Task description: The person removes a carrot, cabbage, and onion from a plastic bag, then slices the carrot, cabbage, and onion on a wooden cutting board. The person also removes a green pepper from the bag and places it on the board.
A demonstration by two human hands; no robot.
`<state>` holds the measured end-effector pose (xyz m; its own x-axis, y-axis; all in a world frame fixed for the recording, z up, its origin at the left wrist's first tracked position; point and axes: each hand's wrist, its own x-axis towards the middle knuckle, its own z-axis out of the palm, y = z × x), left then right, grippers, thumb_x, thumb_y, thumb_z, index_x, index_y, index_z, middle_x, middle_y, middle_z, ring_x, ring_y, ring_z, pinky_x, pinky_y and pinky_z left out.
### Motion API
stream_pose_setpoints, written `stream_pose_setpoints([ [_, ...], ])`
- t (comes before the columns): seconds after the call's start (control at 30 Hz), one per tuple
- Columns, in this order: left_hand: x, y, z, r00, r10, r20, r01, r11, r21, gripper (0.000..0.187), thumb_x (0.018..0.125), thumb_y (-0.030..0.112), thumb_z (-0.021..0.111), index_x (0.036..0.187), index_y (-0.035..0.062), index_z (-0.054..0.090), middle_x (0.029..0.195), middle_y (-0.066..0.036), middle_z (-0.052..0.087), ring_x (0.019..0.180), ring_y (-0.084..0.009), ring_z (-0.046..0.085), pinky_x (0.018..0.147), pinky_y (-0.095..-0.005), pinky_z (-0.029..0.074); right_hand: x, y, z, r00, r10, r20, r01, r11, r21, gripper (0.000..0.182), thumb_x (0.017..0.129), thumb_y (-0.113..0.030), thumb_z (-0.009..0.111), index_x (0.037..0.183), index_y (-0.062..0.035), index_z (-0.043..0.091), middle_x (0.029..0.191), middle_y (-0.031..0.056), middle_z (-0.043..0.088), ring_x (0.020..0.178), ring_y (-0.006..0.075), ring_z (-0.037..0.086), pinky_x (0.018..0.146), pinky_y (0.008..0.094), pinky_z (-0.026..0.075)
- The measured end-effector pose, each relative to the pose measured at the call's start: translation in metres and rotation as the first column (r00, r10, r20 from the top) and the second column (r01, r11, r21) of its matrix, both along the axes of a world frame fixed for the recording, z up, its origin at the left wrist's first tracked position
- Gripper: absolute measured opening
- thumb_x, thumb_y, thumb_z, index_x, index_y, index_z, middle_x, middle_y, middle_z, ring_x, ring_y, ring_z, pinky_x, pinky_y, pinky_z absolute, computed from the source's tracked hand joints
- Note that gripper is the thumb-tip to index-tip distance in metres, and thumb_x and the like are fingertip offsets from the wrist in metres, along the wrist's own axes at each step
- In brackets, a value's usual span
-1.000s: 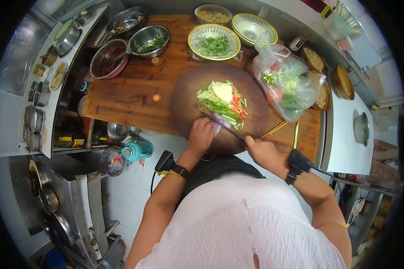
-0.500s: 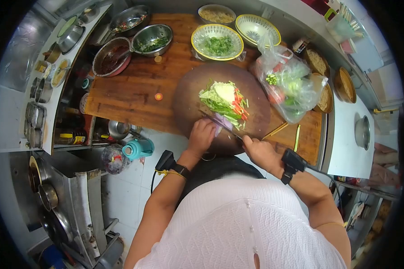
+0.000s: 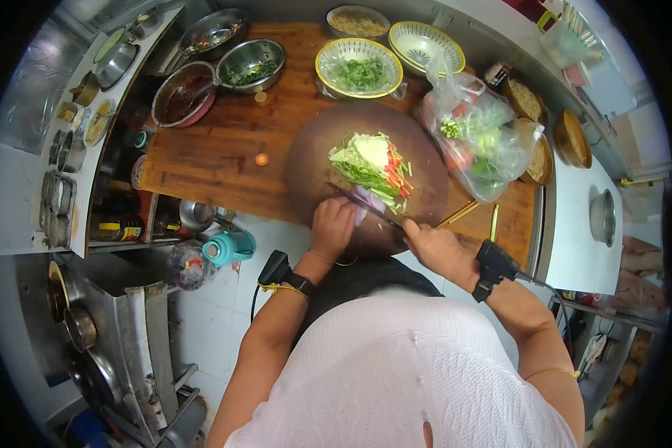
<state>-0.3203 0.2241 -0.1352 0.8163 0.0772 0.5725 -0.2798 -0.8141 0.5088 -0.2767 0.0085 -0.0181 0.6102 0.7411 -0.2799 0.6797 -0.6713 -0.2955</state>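
Observation:
A round dark chopping board (image 3: 313, 149) rests on the wooden counter. Cut cabbage with red and green strips (image 3: 369, 163) is heaped on it. My right hand (image 3: 431, 245) is closed round the handle of a knife (image 3: 377, 210), whose blade points left across the board. Against the blade lies a pale purple piece of vegetable (image 3: 361, 214). My left hand (image 3: 332, 224) has its fingers bent together over the near end of that piece, at the board's front edge. The blade partly covers the piece.
Behind the board is a yellow-rimmed bowl of chopped greens (image 3: 360, 73). A plastic bag of vegetables (image 3: 485, 142) lies right of it. Metal bowls (image 3: 250, 63) stand at the back left. Chopsticks (image 3: 458, 213) and a green stalk (image 3: 493, 222) lie at the right.
My right wrist and forearm have shifted slightly right, with the knife still in hand. The left hand stays on the purple piece. The whole view has shifted very slightly.

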Motion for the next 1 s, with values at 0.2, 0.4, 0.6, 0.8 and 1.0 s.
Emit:
stream_pose_setpoints([
  [0.2,-0.003,-0.001,0.001,1.000,-0.011,0.010,0.012,0.998,-0.060,0.014,0.074,0.005,0.062,0.088,0.0041,0.060,0.095,-0.012,0.056,0.090,-0.0318,0.051,0.081,-0.0395,0.042,0.001,-0.010,0.054,0.998,0.004,-0.059,-0.010,0.995,-0.100,0.017,0.088,-0.019,0.051,0.092,-0.0043,0.042,0.070,0.0200,0.058,0.062,0.0384,0.058,0.054,0.0465,0.047],
  [0.4,-0.002,0.000,0.004,1.000,-0.007,-0.012,0.006,0.996,-0.085,0.012,0.075,0.005,0.062,0.086,0.0036,0.059,0.094,-0.013,0.055,0.090,-0.0317,0.051,0.080,-0.0398,0.043,0.005,-0.001,-0.009,0.997,0.048,0.060,-0.049,0.999,0.005,0.014,0.088,-0.016,0.048,0.091,-0.0035,0.041,0.068,0.0195,0.057,0.060,0.0377,0.059,0.051,0.0451,0.048],
  [0.6,-0.005,-0.003,-0.003,0.999,0.037,0.012,-0.036,0.996,-0.085,0.012,0.074,0.006,0.063,0.086,0.0038,0.060,0.093,-0.013,0.055,0.090,-0.0315,0.051,0.081,-0.0394,0.043,0.009,-0.008,0.044,0.993,0.114,0.005,-0.114,0.992,0.045,0.014,0.086,-0.015,0.049,0.091,-0.0039,0.041,0.067,0.0193,0.057,0.059,0.0382,0.059,0.050,0.0463,0.047],
  [0.8,-0.007,-0.003,-0.004,0.999,0.033,0.008,-0.032,0.995,-0.097,0.014,0.074,0.006,0.063,0.087,0.0039,0.060,0.093,-0.012,0.055,0.090,-0.0318,0.052,0.081,-0.0397,0.043,0.009,-0.007,-0.001,0.996,0.086,0.023,-0.086,0.996,-0.005,0.014,0.087,-0.015,0.048,0.092,-0.0038,0.041,0.066,0.0202,0.057,0.061,0.0389,0.059,0.052,0.0462,0.047],
  [1.0,-0.009,-0.001,-0.004,0.999,0.022,0.034,-0.019,0.997,-0.077,0.015,0.074,0.004,0.062,0.089,0.0034,0.060,0.094,-0.012,0.055,0.090,-0.0316,0.052,0.081,-0.0399,0.043,0.015,-0.003,0.032,0.991,0.131,0.033,-0.133,0.990,0.045,0.016,0.088,-0.018,0.048,0.091,-0.0033,0.041,0.067,0.0203,0.057,0.061,0.0387,0.059,0.052,0.0466,0.048],
])
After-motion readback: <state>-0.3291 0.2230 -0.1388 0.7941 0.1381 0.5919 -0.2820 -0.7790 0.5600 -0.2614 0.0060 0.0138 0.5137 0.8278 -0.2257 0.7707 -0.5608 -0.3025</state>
